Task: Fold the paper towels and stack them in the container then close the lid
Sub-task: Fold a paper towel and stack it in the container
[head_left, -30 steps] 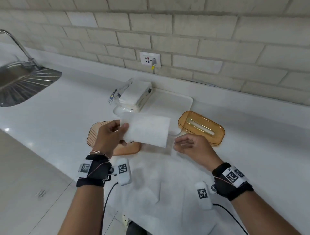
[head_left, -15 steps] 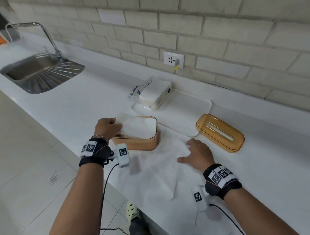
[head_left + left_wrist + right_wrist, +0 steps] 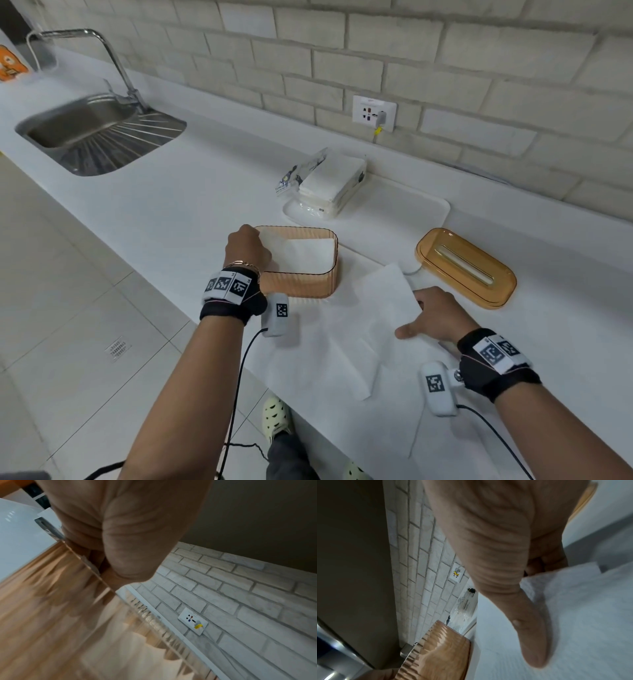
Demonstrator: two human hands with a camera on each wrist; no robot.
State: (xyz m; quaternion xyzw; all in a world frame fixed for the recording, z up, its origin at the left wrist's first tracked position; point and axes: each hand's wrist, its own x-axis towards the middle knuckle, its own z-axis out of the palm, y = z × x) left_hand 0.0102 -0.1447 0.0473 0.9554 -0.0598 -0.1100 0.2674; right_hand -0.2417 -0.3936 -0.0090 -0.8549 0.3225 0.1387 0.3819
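Note:
A ribbed amber container point(image 3: 301, 284) stands open near the counter's front edge, with a folded paper towel point(image 3: 305, 255) lying inside. My left hand point(image 3: 248, 248) reaches into its left end and grips that towel's end; the fingertips are hidden behind the wall point(image 3: 51, 601). To the right, my right hand point(image 3: 428, 311) pinches the raised edge of a loose paper towel point(image 3: 383, 298), thumb point(image 3: 530, 635) lying on top of it. The amber lid point(image 3: 466, 267) lies on the counter further right.
An opened pack of paper towels point(image 3: 329, 185) rests on a white tray point(image 3: 411, 205) behind the container. More white sheets point(image 3: 342, 359) cover the counter's front edge. A steel sink point(image 3: 92, 133) lies far left. A wall outlet point(image 3: 375, 111) is behind.
My left hand carried the folded towel from the air down into the container. My right hand moved from resting on the counter sheets to taking hold of a loose sheet's edge.

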